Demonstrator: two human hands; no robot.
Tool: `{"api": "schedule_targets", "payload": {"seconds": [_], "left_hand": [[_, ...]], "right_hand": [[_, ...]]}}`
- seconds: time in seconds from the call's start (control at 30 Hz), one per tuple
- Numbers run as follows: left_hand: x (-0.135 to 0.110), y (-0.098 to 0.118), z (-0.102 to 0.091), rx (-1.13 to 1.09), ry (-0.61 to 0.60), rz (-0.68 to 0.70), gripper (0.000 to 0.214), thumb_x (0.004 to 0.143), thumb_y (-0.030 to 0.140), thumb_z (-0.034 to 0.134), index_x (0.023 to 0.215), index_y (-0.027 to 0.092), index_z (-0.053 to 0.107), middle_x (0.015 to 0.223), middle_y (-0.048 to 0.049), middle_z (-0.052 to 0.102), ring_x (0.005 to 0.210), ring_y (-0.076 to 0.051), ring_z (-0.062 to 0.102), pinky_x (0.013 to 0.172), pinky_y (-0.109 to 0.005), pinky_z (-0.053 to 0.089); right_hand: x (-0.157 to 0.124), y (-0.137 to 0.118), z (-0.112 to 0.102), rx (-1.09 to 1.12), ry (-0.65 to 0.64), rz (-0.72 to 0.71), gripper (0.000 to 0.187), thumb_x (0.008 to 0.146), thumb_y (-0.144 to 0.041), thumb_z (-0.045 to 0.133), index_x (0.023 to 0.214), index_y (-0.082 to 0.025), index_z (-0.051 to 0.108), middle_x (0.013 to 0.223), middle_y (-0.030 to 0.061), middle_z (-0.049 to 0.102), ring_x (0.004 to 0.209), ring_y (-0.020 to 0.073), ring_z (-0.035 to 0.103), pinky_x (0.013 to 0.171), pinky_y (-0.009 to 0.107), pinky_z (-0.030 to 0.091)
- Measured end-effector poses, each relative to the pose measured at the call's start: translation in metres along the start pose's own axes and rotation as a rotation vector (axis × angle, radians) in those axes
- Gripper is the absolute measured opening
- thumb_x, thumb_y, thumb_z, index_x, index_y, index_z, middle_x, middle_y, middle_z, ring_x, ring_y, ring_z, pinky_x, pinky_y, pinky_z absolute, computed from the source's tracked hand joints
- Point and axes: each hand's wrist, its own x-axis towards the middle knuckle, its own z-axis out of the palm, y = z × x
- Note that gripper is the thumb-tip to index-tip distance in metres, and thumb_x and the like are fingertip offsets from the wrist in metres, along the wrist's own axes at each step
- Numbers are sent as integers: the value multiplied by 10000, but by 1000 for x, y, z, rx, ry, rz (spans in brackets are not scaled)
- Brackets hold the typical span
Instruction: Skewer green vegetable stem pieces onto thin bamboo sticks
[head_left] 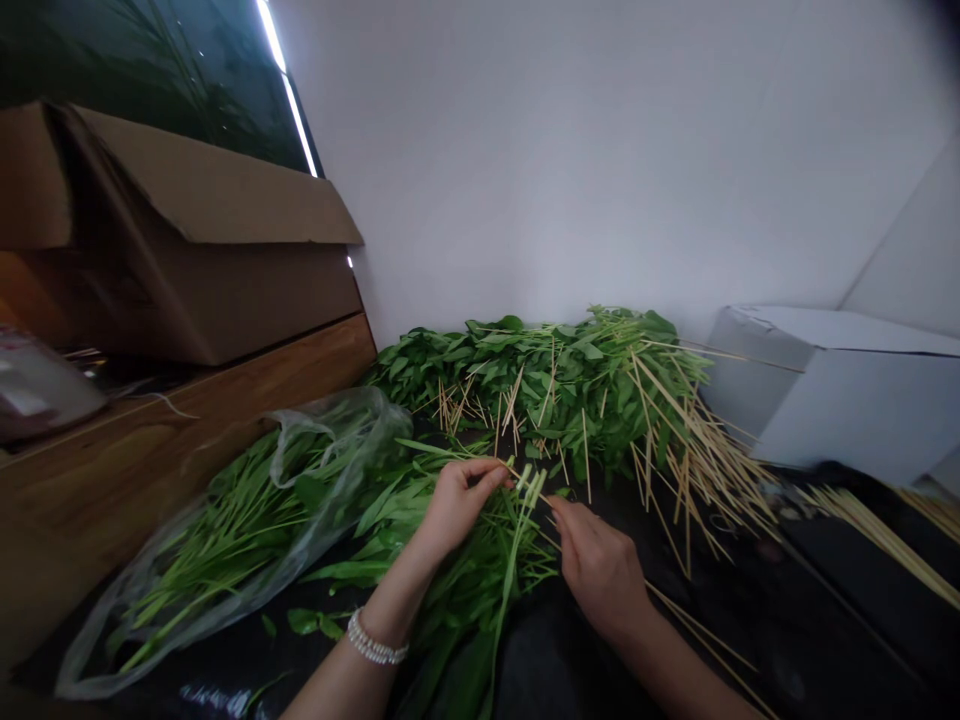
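A thin bamboo skewer (547,497) runs between my two hands. Pale green stems of leafy greens (534,490) sit side by side across it, and their long leaves hang down toward me. My right hand (604,565) is closed on the skewer's right part. At the skewer's left end, the thumb and forefinger of my left hand (461,500) are pinched together; the exact contact is partly hidden by the fingers. Beneath the hands lies a loose heap of leafy greens (465,590) on a black surface (585,660).
Skewered greens (510,360) are piled along the wall, their sticks (697,460) jutting right. A clear plastic bag (300,540) of greens lies left. An open cardboard box (255,290) stands on a wooden ledge. At right are a white box (862,400) and more skewers (885,540).
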Motion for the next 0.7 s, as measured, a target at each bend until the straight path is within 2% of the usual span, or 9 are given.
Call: {"api": "schedule_targets", "payload": {"seconds": [0.1, 0.17, 0.33, 0.43, 0.5, 0.6, 0.7], "left_hand": [[-1, 0, 3, 10, -29, 1, 255, 840, 331, 589, 735, 157, 743, 778, -46, 749, 779, -208, 670, 777, -292, 494], [-1, -1, 3, 15, 5, 2, 243, 838, 338, 595, 789, 160, 752, 824, -53, 757, 809, -218, 677, 795, -303, 497], [-2, -2, -7, 95, 292, 68, 310, 891, 387, 524, 991, 186, 739, 981, -62, 751, 969, -233, 659, 917, -335, 457], [-1, -1, -16, 103, 429, 78, 360, 925, 398, 455, 1004, 172, 723, 973, -66, 747, 971, -226, 651, 919, -330, 447], [0, -2, -20, 107, 478, 69, 357, 923, 391, 457, 1032, 159, 705, 976, -72, 742, 974, -225, 646, 920, -334, 444], [3, -7, -21, 138, 475, 63, 327, 908, 362, 486, 1070, 156, 680, 994, -81, 737, 952, -220, 649, 888, -332, 460], [5, -13, -19, 234, 392, 74, 267, 884, 302, 520, 1058, 175, 677, 1007, -77, 732, 912, -213, 656, 820, -315, 480]], "right_hand": [[1, -1, 0, -8, -1, 6, 298, 947, -125, 346, 1108, -131, 596, 808, 50, 675, 722, 137, 661, 690, 226, 487], [3, -1, -1, -6, 5, 9, 293, 950, -131, 348, 1102, -135, 598, 814, 48, 679, 723, 134, 659, 685, 222, 479], [11, 4, -13, -25, 89, 62, 254, 957, -165, 371, 1045, -157, 609, 795, 24, 685, 675, 120, 647, 666, 213, 446], [17, 16, -25, -92, 143, 174, 262, 962, -207, 360, 1031, -174, 610, 771, 15, 686, 629, 124, 627, 626, 227, 417], [20, 26, -35, -150, 188, 261, 271, 961, -240, 349, 1029, -177, 604, 776, 19, 686, 607, 136, 611, 596, 244, 393], [26, 38, -50, -197, 266, 409, 276, 953, -281, 347, 1051, -166, 579, 800, 35, 684, 631, 163, 602, 595, 264, 375], [30, 43, -61, -204, 341, 496, 290, 952, -302, 330, 1041, -158, 565, 774, 41, 666, 617, 175, 577, 607, 278, 371]]}}
